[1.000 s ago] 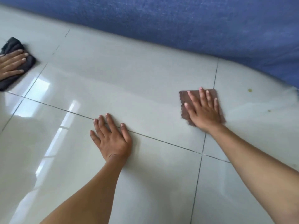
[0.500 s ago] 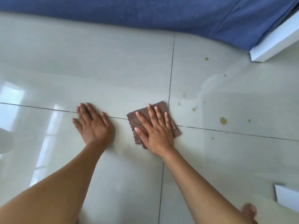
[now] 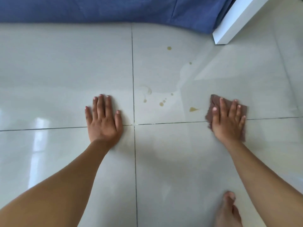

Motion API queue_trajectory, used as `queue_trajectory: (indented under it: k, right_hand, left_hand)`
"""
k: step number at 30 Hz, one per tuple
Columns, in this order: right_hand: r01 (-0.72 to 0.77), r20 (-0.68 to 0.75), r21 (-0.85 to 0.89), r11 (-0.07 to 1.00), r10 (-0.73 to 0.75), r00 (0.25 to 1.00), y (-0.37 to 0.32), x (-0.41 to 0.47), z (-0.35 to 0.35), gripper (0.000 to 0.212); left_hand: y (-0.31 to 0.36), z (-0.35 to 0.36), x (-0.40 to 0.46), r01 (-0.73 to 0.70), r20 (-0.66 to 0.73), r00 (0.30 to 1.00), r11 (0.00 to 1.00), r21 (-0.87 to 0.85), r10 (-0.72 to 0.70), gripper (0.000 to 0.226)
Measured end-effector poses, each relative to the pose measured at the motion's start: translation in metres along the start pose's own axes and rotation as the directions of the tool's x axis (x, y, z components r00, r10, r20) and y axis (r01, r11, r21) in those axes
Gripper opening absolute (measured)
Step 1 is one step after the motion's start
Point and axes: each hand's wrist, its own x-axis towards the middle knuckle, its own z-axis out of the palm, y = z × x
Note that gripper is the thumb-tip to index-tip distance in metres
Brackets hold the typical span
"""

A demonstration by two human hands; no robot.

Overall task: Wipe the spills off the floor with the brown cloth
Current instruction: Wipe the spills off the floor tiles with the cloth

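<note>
My right hand [image 3: 228, 122] lies flat with spread fingers on the brown cloth [image 3: 214, 102], pressing it onto the pale tiled floor [image 3: 65, 71] at the right. Only the cloth's edges show around the hand. Yellowish spill drops [image 3: 161, 104] dot the tile between my hands, with a larger smeared drop [image 3: 192, 109] just left of the cloth, a faint smear [image 3: 148, 90] and two drops farther back [image 3: 169, 48]. My left hand [image 3: 103, 121] rests palm down on the bare floor, left of the tile joint, holding nothing.
A blue fabric-covered piece of furniture [image 3: 114, 9] runs along the back. A white furniture leg or panel [image 3: 236, 22] stands at the back right. My bare foot [image 3: 228, 208] rests on the floor at the bottom right. Dark grout lines cross between my hands.
My right hand has slid the brown cloth from beside my left hand to the right, past the spill drops. The view has panned right; the larger drop now looks smeared.
</note>
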Motion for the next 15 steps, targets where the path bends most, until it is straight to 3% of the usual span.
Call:
queue_trajectory:
  k: [4, 7, 12, 15]
  right_hand:
    - [-0.194, -0.009, 0.108, 0.975, 0.196, 0.980, -0.028, 0.070, -0.012, 0.057]
    - [-0.207, -0.012, 0.137, 0.969, 0.211, 0.977, -0.071, 0.110, -0.016, 0.058]
    - [0.026, 0.016, 0.174, 0.984, -0.030, 0.999, -0.173, 0.137, -0.012, 0.057]
    - [0.215, 0.084, 0.238, 0.947, -0.240, 0.967, -0.229, 0.122, -0.009, 0.058]
  left_hand:
    - [0.000, 0.005, 0.001, 0.013, -0.038, 0.999, 1.000, -0.004, -0.013, 0.064]
    - [0.000, 0.005, 0.001, 0.019, -0.038, 0.999, 1.000, 0.007, -0.018, 0.064]
    - [0.000, 0.004, 0.001, 0.015, -0.037, 0.999, 1.000, 0.017, -0.014, 0.064]
    - [0.000, 0.003, 0.001, 0.015, -0.034, 0.999, 1.000, 0.022, -0.015, 0.065]
